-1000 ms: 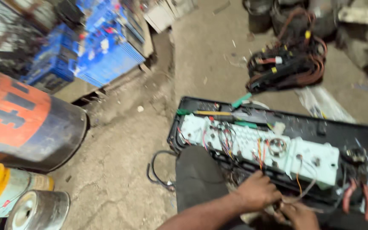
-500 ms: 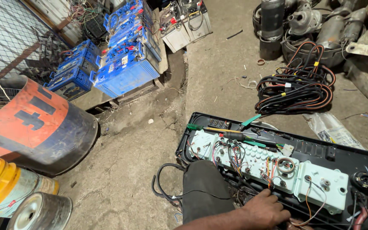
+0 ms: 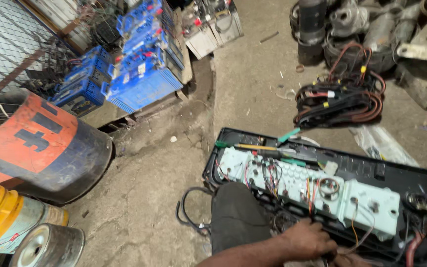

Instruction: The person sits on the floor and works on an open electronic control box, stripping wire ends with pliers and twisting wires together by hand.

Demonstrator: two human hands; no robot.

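View has tilted up since earlier; hands now at bottom edge. Instrument cluster (image 3: 317,190) lies back-up on the floor (image 3: 149,188). Left hand (image 3: 308,240) on its wiring (image 3: 273,179), grip unclear. Right hand (image 3: 349,259) mostly cropped. Pliers (image 3: 421,247) beside.

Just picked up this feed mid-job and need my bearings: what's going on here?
A person crouches on a concrete floor over a black instrument panel lying back side up, with its pale housing and coloured wires exposed. The left hand rests on the wiring at the panel's near edge; the right hand is mostly cut off by the frame. A yellow-handled screwdriver lies on the panel, red-handled pliers at its right.
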